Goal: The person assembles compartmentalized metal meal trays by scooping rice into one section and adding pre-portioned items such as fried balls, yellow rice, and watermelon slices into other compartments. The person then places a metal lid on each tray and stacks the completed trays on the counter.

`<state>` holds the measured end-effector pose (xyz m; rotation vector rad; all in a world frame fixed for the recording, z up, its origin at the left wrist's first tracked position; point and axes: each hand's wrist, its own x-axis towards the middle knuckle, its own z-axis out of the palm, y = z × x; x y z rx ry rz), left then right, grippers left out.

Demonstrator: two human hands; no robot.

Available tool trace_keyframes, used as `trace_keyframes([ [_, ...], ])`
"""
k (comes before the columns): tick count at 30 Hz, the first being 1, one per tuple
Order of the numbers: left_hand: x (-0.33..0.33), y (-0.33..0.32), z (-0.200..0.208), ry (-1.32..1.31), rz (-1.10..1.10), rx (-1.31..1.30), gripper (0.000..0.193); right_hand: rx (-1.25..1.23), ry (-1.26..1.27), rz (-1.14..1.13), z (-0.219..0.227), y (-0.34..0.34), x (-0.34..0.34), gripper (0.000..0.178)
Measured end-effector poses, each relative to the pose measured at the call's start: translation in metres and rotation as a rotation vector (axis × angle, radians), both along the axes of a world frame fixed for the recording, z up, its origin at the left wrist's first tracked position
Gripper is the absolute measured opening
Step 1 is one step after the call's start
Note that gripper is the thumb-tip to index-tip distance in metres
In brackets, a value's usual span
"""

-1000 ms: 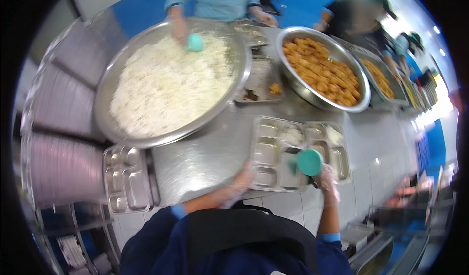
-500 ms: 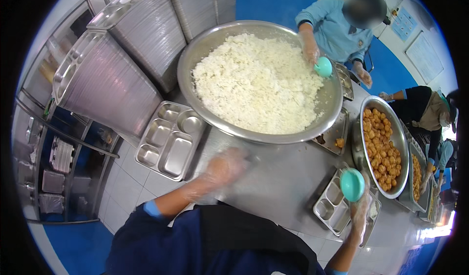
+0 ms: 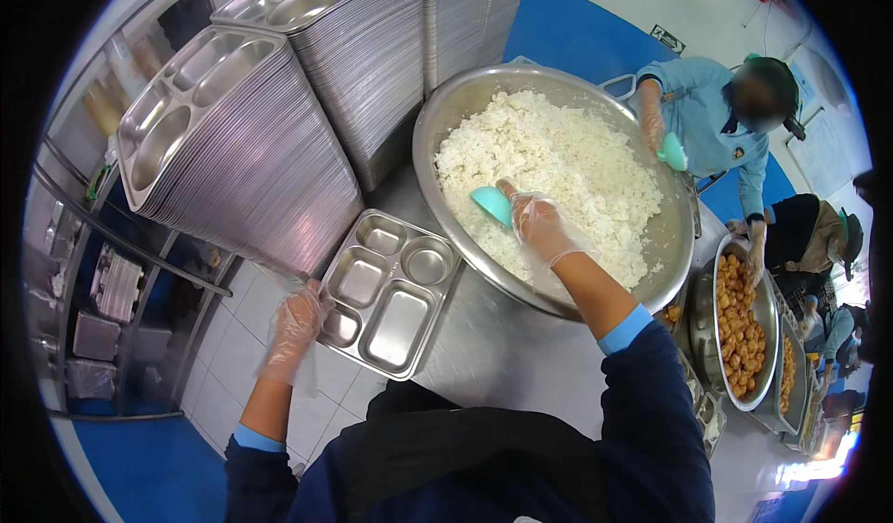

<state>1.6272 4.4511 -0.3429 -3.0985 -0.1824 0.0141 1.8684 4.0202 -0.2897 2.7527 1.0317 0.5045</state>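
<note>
My right hand [image 3: 543, 229], in a clear plastic glove, grips a turquoise cup [image 3: 491, 205] over the near left part of the cooked white rice [image 3: 567, 165]. The rice heaps up in a wide steel basin [image 3: 430, 151]. My left hand [image 3: 296, 326], gloved too, has its fingers closed at the left edge of a steel compartment tray [image 3: 406, 330]; the plastic partly hides the fingertips. That tray lies on the table between the basin and the tray stacks, its compartments bare.
Tall stacks of steel trays [image 3: 251, 142] rise at the left. A co-worker [image 3: 707, 114] across the basin holds another turquoise cup [image 3: 672, 151]. To the right stand a steel basin of round brown food pieces [image 3: 739, 328] and a partly hidden filled tray [image 3: 712, 421]. A metal rack [image 3: 121, 235] stands far left.
My right hand has brought the cup from the right-hand tray to the rice. My left hand has moved left to the empty tray's edge. The co-worker now reaches to the brown food.
</note>
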Motion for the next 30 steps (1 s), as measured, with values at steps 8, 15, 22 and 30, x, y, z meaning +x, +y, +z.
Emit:
trace_keyframes([
  [8,0.008,0.018,0.034,0.090,0.001,-0.385,0.025,0.136,0.699,-0.087,0.030,0.021,-0.011,0.050],
  [15,-0.012,0.013,0.064,0.002,0.163,-1.286,0.015,0.119,0.882,-0.029,0.037,0.004,-0.021,0.048],
  [22,-0.077,-0.031,0.095,0.008,0.315,-1.464,0.012,-0.002,1.122,-0.252,0.064,-0.075,-0.036,0.048],
  [30,-0.110,-0.147,0.034,0.160,0.262,-1.544,0.012,0.932,1.754,-0.528,0.091,-0.196,-0.107,0.027],
])
